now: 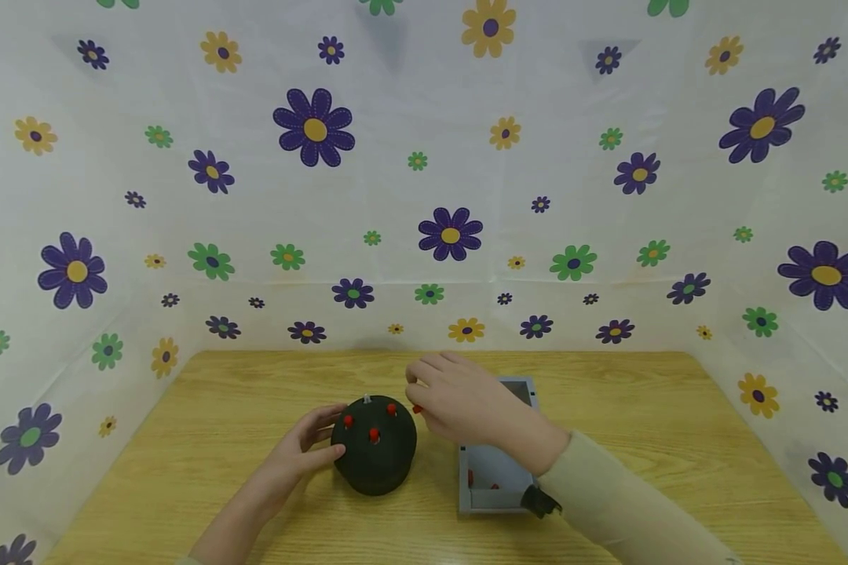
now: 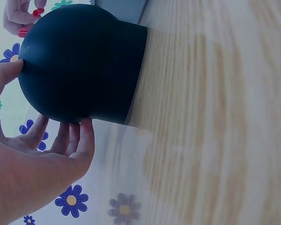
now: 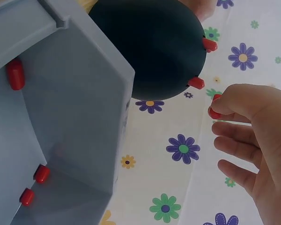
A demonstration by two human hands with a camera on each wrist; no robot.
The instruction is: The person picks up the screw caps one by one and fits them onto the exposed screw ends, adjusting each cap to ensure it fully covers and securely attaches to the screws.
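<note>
A dark, rounded dome-like object (image 1: 376, 463) stands on the table, with several small red pegs (image 1: 374, 435) and a pale silvery piece (image 1: 367, 399) on its top. My left hand (image 1: 304, 447) steadies it from the left side, thumb and fingertips touching its surface without wrapping around it. Just right of the dome, my right hand (image 1: 459, 399) pinches another small red peg (image 3: 215, 107) between thumb and index finger, apart from the dome. In the right wrist view, the other fingers (image 3: 236, 149) are spread a little below the peg.
A grey box (image 1: 464, 502) lies to the right of the dome, partly under my right forearm. Loose red pegs (image 3: 16, 75) lie inside it. Something black (image 1: 540, 501) sits by the right wrist. Behind the wooden table (image 1: 254, 377) hangs a flower-patterned white sheet (image 1: 381, 204).
</note>
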